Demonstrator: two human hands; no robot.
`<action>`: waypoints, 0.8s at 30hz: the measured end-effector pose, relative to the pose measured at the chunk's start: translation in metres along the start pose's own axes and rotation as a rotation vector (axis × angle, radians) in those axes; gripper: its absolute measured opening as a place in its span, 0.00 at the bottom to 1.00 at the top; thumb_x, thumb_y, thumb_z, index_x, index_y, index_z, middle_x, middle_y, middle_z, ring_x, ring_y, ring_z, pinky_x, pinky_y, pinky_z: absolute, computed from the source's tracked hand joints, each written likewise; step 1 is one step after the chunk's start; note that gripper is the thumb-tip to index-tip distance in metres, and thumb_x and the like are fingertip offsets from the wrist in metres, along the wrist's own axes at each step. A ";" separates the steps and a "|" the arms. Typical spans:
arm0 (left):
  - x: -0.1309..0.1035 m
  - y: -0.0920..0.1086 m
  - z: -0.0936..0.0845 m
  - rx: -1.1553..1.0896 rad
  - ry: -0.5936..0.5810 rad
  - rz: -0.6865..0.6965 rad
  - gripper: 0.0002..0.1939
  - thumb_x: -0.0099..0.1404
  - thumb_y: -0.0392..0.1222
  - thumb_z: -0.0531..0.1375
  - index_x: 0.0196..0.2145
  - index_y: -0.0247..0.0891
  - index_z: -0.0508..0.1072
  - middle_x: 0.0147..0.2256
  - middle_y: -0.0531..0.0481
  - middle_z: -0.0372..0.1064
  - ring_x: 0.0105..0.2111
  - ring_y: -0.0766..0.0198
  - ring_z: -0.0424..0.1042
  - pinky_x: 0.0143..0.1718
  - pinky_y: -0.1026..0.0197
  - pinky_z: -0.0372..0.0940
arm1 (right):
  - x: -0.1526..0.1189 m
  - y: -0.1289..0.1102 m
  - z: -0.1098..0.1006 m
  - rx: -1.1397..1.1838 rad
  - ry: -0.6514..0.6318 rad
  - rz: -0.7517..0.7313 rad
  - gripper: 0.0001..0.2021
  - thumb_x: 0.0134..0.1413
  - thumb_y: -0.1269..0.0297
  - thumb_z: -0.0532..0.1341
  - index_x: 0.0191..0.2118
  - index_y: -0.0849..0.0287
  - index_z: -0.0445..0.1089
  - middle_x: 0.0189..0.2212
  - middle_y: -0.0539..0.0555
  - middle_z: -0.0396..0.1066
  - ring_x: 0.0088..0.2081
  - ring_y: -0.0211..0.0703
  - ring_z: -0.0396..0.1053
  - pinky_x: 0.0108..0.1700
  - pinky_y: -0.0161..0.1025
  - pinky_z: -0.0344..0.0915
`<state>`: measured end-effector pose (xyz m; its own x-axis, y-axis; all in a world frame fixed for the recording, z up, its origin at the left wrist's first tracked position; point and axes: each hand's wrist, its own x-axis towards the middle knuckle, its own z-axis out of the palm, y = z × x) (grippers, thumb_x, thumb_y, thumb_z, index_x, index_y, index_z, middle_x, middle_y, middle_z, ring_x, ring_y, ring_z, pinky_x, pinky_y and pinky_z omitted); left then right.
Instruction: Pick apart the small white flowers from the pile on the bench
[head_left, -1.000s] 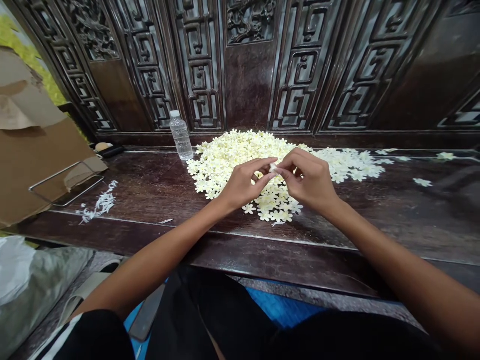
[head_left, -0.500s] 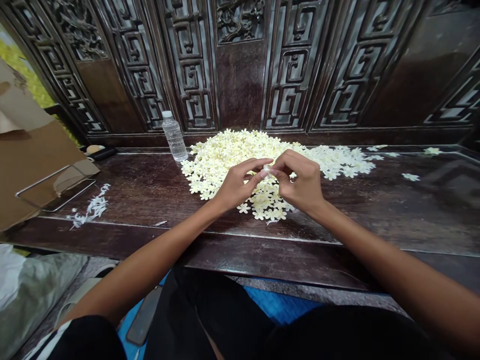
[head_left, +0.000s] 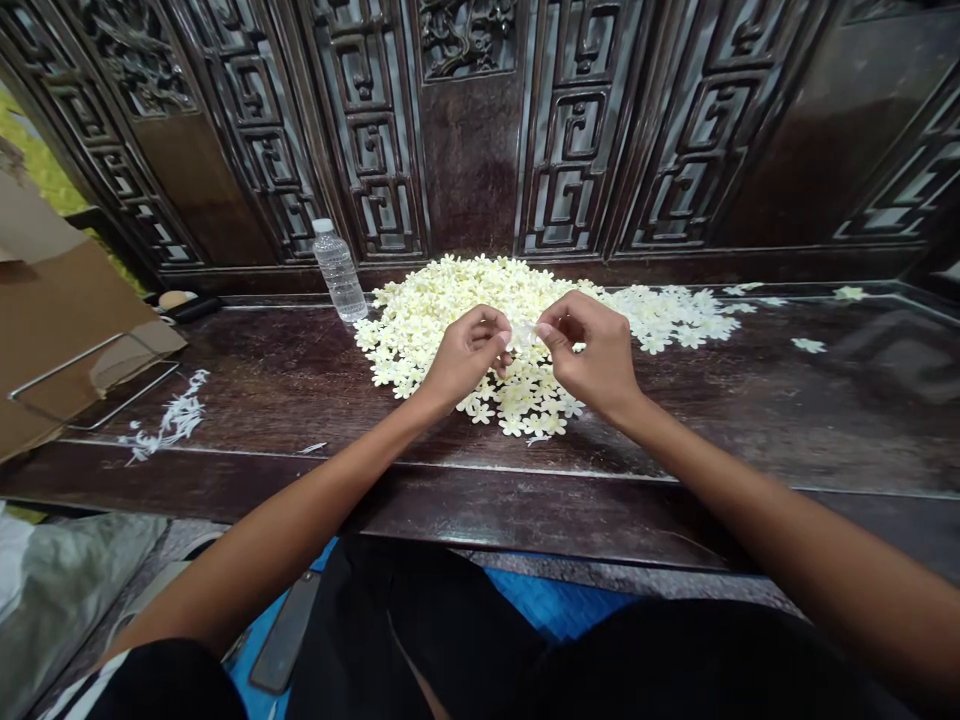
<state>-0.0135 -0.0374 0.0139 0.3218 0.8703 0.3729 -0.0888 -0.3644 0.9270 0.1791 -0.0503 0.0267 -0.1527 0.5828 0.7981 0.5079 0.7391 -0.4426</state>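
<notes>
Both hands hover over the front of a large heap of pale-yellow plastic flowers [head_left: 420, 310] on the dark wooden bench. Between my fingertips is a small, whitish flower piece [head_left: 524, 336], blurred against the heap. My left hand [head_left: 466, 358] is closed, thumb and forefinger pinched at the piece's left side. My right hand [head_left: 592, 350] pinches at its right side with thumb and forefinger, the other fingers curled. Exactly how the piece sits in each pinch is hard to make out. Loose whiter flowers [head_left: 679, 318] spread out to the right of the heap.
A clear water bottle [head_left: 340, 272] stands left of the heap. Thin white strips [head_left: 171, 418] lie farther left, beside a cardboard box [head_left: 67, 330] and a wire frame [head_left: 97, 425]. Behind rises a carved wooden panel [head_left: 472, 160]. A phone [head_left: 285, 632] lies below on something blue.
My hands have drawn slightly apart, opening a gap where the fingertips met; the whitish piece shows between them. The left fingers have curled more. The whole view has shifted slightly.
</notes>
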 end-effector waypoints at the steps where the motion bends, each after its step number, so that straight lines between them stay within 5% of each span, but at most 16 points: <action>1: 0.001 -0.001 0.000 -0.012 -0.006 -0.032 0.08 0.69 0.42 0.65 0.41 0.36 0.71 0.34 0.51 0.70 0.28 0.70 0.75 0.29 0.64 0.76 | 0.001 0.002 0.000 -0.031 -0.028 -0.025 0.14 0.68 0.55 0.65 0.32 0.55 0.68 0.29 0.53 0.69 0.29 0.44 0.64 0.30 0.42 0.57; 11: 0.000 -0.004 0.001 -0.017 -0.036 -0.065 0.21 0.64 0.56 0.71 0.37 0.33 0.76 0.33 0.48 0.69 0.30 0.68 0.73 0.26 0.65 0.77 | 0.004 0.011 -0.006 -0.222 -0.223 -0.087 0.09 0.65 0.69 0.62 0.33 0.56 0.64 0.31 0.54 0.70 0.31 0.45 0.65 0.33 0.42 0.55; 24: 0.000 -0.007 -0.002 0.178 0.011 -0.040 0.19 0.67 0.56 0.68 0.40 0.34 0.78 0.37 0.45 0.73 0.31 0.67 0.76 0.26 0.65 0.76 | 0.005 0.006 -0.007 -0.293 -0.327 -0.060 0.07 0.64 0.72 0.61 0.34 0.56 0.65 0.34 0.56 0.71 0.35 0.48 0.67 0.34 0.42 0.54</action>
<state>-0.0146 -0.0347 0.0077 0.3116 0.8884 0.3372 0.0925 -0.3816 0.9197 0.1879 -0.0451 0.0308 -0.4255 0.6533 0.6262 0.7019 0.6751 -0.2273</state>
